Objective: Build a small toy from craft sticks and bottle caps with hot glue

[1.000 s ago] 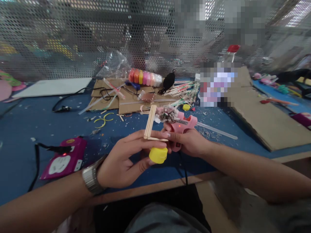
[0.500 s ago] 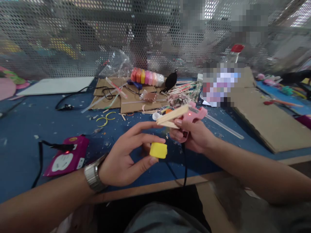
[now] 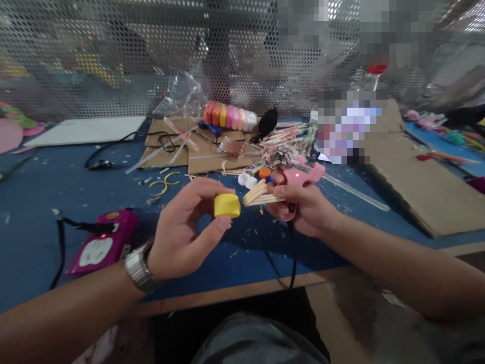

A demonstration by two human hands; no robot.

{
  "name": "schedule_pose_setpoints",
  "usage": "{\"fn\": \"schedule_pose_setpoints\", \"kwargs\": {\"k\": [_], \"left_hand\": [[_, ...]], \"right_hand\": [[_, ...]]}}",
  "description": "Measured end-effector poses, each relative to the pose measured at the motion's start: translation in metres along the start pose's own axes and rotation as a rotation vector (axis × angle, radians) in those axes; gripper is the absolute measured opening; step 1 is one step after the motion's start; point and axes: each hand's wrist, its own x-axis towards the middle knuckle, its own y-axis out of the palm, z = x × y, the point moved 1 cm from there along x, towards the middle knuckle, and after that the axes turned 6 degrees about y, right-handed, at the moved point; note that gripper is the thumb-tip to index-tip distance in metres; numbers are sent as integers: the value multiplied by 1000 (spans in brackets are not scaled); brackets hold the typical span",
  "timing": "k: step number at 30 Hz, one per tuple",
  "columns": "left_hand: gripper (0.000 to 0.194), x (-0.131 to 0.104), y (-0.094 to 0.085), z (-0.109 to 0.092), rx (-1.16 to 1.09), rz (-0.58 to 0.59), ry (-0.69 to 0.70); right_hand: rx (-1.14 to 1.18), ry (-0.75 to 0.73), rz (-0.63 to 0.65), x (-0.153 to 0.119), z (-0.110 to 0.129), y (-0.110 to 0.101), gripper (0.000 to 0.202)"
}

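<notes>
Mid-frame, the half-curled left hand (image 3: 182,232) pinches a yellow piece (image 3: 227,206); right of centre, the right hand (image 3: 308,207) encloses a glue gun (image 3: 303,175) and sticks (image 3: 255,194).

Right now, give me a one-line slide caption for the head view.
Left fingers pinch a yellow piece; right fingers hold a pink glue gun and wooden sticks.

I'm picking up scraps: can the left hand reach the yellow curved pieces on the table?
Probably yes: the yellow curved pieces lie near the left hand with nothing visible between, though its thumb and fingers hold a yellow block.
</notes>
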Motion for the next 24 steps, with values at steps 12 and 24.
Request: {"fn": "schedule_pose_setpoints", "kwargs": {"k": [12,24], "left_hand": [[28,1,2,-2,61,22,59],[32,2,2,0,48,11,117]], "right_hand": [[-30,10,1,-3,1,1,39],[-77,13,-17,-5,1,0,36]]}}
